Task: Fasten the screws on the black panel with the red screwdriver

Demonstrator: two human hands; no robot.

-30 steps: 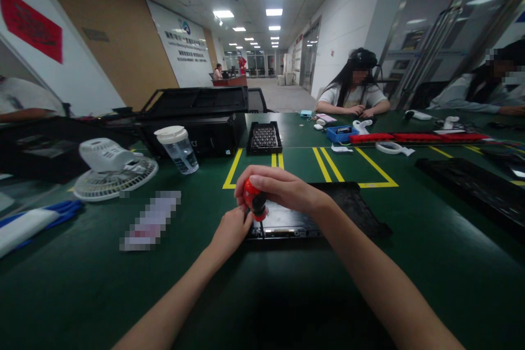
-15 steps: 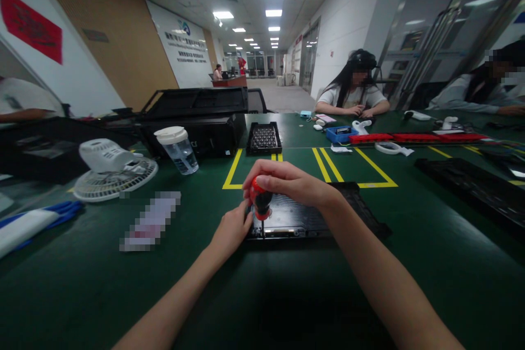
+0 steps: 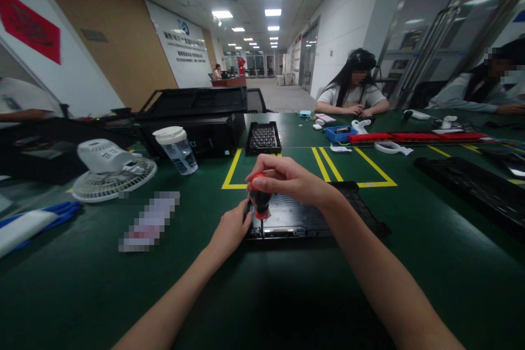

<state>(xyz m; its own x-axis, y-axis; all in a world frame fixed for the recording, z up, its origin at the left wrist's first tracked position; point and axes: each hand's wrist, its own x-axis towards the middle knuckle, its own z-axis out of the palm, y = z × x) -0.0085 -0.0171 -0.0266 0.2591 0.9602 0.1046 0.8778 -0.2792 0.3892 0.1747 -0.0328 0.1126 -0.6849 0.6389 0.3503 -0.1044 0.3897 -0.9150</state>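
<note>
A short screwdriver (image 3: 261, 202) with a red and black handle stands upright, its shaft pointing down at the near left corner of a black panel (image 3: 324, 210). My right hand (image 3: 283, 178) is closed around the top of that handle. My left hand (image 3: 233, 228) grips the panel's left edge, with the fingertips partly hidden behind the edge and the screwdriver. Along the panel's near edge runs a pale metal strip (image 3: 280, 231). The screwdriver's tip is too small to make out clearly.
To the left are a white fan (image 3: 110, 169), a lidded water cup (image 3: 176, 150) and blue-and-white gloves (image 3: 39, 225). Ahead sit a black tray (image 3: 263, 138) and a blue box (image 3: 340, 133). Another black panel (image 3: 471, 191) lies right. A person (image 3: 353, 87) sits across the table.
My right hand's fingers have shifted slightly on the screwdriver handle, the index finger more arched. The screwdriver stays at the same corner; my left hand holds its place.
</note>
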